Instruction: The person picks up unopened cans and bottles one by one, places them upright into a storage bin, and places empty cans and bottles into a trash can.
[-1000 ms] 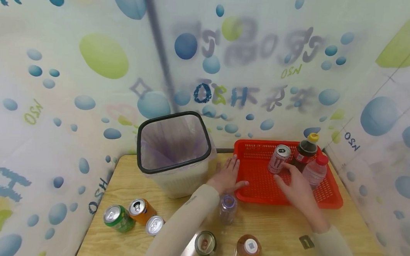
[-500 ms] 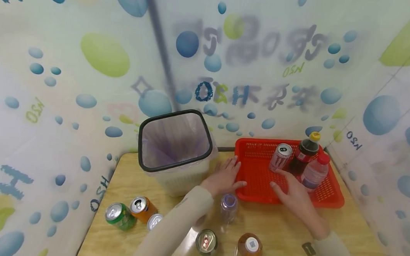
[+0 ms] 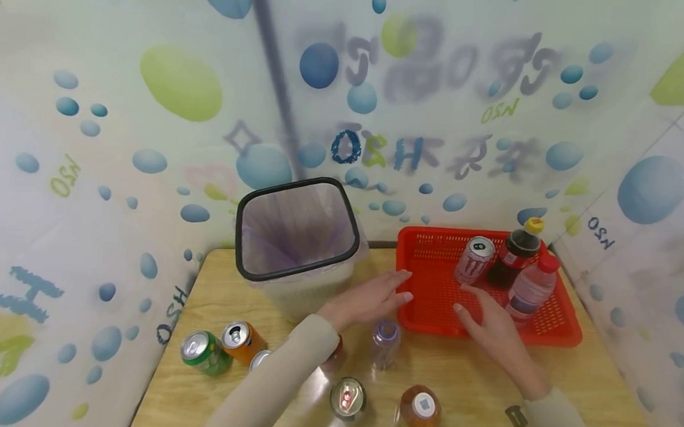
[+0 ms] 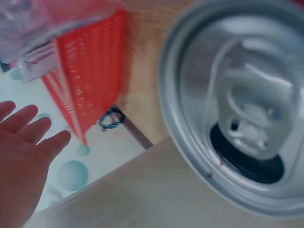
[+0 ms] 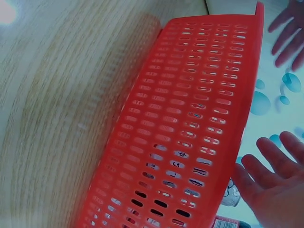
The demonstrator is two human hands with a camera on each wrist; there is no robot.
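Note:
My left hand (image 3: 368, 300) has its fingers straight and holds nothing, close to the left rim of a red plastic basket (image 3: 430, 295). Over the basket's front side hovers my right hand (image 3: 495, 328), fingers apart and loosely bent, nothing in it. Inside the basket, toward the right, stand a pink drink can (image 3: 475, 260), a cola bottle (image 3: 512, 258) with a yellow cap and a clear bottle (image 3: 531, 289) with a red cap. The right wrist view shows the right hand (image 5: 275, 185) beside the basket's perforated wall (image 5: 180, 109).
A bin (image 3: 308, 295) with a bag liner stands left of the basket. On the table are a green can (image 3: 209, 353), an orange can (image 3: 243, 342), a dark can (image 3: 348, 398), an amber bottle (image 3: 418, 412) and a clear bottle (image 3: 385, 346). An opened can (image 4: 237, 109) fills the left wrist view.
My right hand has drawn back from the pink can toward the basket's front. My left hand has turned and its fingers have come off the basket's left rim. The view shifted slightly.

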